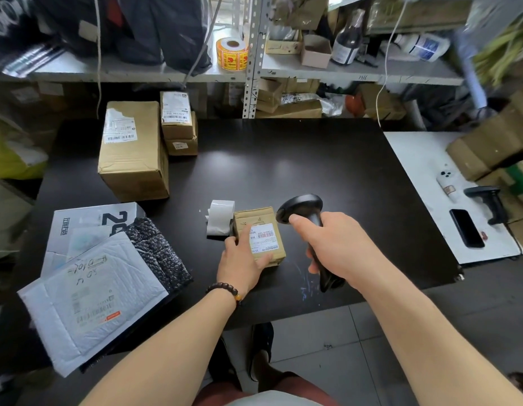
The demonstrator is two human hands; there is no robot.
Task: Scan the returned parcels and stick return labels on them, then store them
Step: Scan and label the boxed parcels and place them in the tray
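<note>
I'm working at the near edge of the black bench (283, 159), and the parcel in hand is a small cardboard box (259, 247) lying flat near the centre of that edge. My left hand (239, 265) holds it by its near-left corner, the fingers (243, 233) curled over the top and the thumb against the near side, steadying it. My right hand (330, 244) is clenched round the handle of the black scanner (301, 210), whose head hovers just above and beside the box's far-right corner. From the scanner head, the white shipping label (264, 236) on the box lies at about 8 o'clock, very close, so the right hand is the one to aim. The box's long axis runs roughly 12 to 6, its near end leaning toward 5, and the barcode faces up, uncovered by my fingers. I judge the scan is the step in hand. A white label roll (220, 216) touches the box at its 10 o'clock corner, within the left hand's reach.
</note>
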